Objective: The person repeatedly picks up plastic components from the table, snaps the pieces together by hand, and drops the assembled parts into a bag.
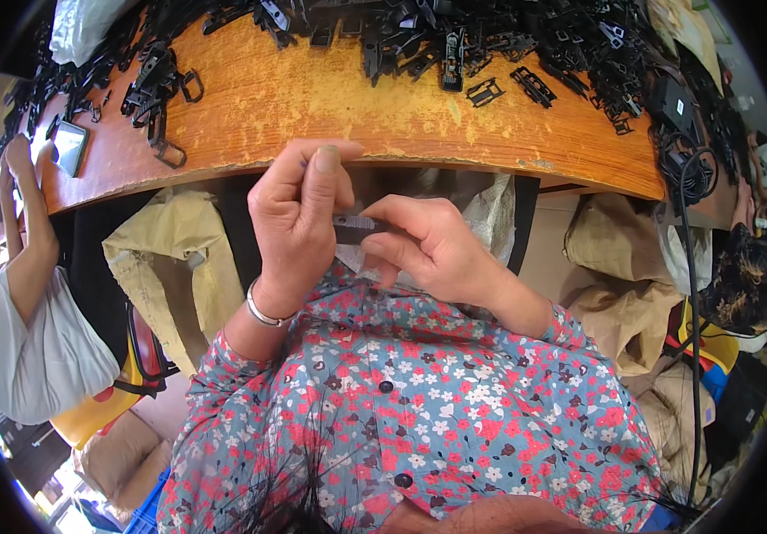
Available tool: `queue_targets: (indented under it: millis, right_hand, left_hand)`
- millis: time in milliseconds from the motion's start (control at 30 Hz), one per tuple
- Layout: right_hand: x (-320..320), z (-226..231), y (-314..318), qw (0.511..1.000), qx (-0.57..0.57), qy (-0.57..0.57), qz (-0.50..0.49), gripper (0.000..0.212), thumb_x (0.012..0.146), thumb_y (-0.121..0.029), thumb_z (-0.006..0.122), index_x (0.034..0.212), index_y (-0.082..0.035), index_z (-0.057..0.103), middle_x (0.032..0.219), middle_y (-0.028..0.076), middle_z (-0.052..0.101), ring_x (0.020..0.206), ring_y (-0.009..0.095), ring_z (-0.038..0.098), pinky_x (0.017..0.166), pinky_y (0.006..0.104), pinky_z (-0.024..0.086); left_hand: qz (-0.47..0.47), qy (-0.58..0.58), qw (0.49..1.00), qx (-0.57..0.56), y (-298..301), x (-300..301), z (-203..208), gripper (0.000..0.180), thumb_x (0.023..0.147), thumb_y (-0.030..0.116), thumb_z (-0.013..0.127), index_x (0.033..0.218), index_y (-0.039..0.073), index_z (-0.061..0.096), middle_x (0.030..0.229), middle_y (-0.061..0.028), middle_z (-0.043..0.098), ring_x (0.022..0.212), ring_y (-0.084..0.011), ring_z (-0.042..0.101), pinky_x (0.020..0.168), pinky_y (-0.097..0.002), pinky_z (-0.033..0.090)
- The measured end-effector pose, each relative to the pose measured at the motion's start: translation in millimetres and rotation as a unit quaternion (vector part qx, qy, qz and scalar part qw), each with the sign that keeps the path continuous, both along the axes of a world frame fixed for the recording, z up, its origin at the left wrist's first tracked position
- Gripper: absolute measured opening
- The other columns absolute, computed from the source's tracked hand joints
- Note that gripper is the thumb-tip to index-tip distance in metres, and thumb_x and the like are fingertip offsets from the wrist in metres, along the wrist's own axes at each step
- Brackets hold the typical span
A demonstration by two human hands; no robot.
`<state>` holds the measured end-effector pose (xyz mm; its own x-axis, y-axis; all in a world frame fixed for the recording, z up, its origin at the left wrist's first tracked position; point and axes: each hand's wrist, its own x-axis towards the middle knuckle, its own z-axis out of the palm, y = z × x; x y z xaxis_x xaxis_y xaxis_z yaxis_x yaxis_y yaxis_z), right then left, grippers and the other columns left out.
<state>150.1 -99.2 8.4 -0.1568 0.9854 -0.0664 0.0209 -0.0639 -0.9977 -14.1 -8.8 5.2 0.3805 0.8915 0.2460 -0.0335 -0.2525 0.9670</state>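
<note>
My left hand (299, 200) is raised in front of the table edge, its fingers curled and the thumb pointing up. A small black plastic part (355, 233) with a grey ridged strip spans the gap between my hands. Its left end goes in behind my left hand, where the grip is partly hidden. My right hand (428, 240) pinches the other end between thumb and bent index finger. Both hands are closed, just above my lap and apart from the tabletop.
Black plastic parts (454, 58) lie heaped along the far side of the wooden table (312, 98), with a few (170, 151) nearer its left edge. A phone (69, 147) lies at left. Sacks (178, 249) hang below. A black cable (690, 267) runs down at right. People sit on both sides.
</note>
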Motion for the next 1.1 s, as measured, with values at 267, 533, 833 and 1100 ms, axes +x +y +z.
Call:
queue_targets:
  millis: [267, 533, 833, 1100]
  right_hand:
    - [6, -13, -9, 0.994, 0.008, -0.083, -0.076, 0.015, 0.1, -0.005, 0.064, 0.112, 0.005, 0.067, 0.082, 0.009, 0.072, 0.068, 0.013, 0.069, 0.062, 0.029, 0.055]
    - [48, -60, -8, 0.846, 0.15, -0.506, -0.071, 0.034, 0.09, -0.007, 0.076, 0.122, 0.001, 0.069, 0.108, 0.023, 0.073, 0.088, 0.039, 0.073, 0.075, 0.0429, 0.058]
    - [32, -26, -8, 0.919, 0.11, -0.378, -0.008, 0.033, 0.088, -0.004, 0.076, 0.12, -0.002, 0.07, 0.105, 0.018, 0.073, 0.088, 0.037, 0.073, 0.073, 0.0414, 0.058]
    - [37, 15, -7, 0.921, 0.191, -0.339, -0.017, 0.024, 0.087, -0.001, 0.075, 0.111, -0.001, 0.07, 0.09, 0.015, 0.07, 0.078, 0.031, 0.072, 0.067, 0.0363, 0.056]
  left_hand:
    - [0.011, 0.065, 0.981, 0.184, 9, -12, 0, 0.01, 0.098, 0.001, 0.065, 0.105, 0.0, 0.073, 0.073, -0.0074, 0.06, 0.065, -0.0156, 0.06, 0.061, -0.0279, 0.048]
    - [0.338, 0.296, 0.829, 0.333, 84, -126, 15, 0.015, 0.089, 0.014, 0.076, 0.1, 0.005, 0.071, 0.087, -0.0105, 0.067, 0.081, -0.0303, 0.065, 0.075, -0.0415, 0.053]
    - [0.318, 0.361, 0.815, 0.322, 84, -120, 13, 0.023, 0.087, 0.019, 0.082, 0.103, 0.004, 0.073, 0.091, -0.0096, 0.069, 0.082, -0.0245, 0.066, 0.076, -0.0371, 0.053]
    - [0.217, 0.313, 0.854, 0.355, 64, -64, 11, 0.016, 0.085, 0.012, 0.081, 0.095, 0.003, 0.073, 0.088, -0.0097, 0.068, 0.08, -0.0252, 0.065, 0.073, -0.0365, 0.052]
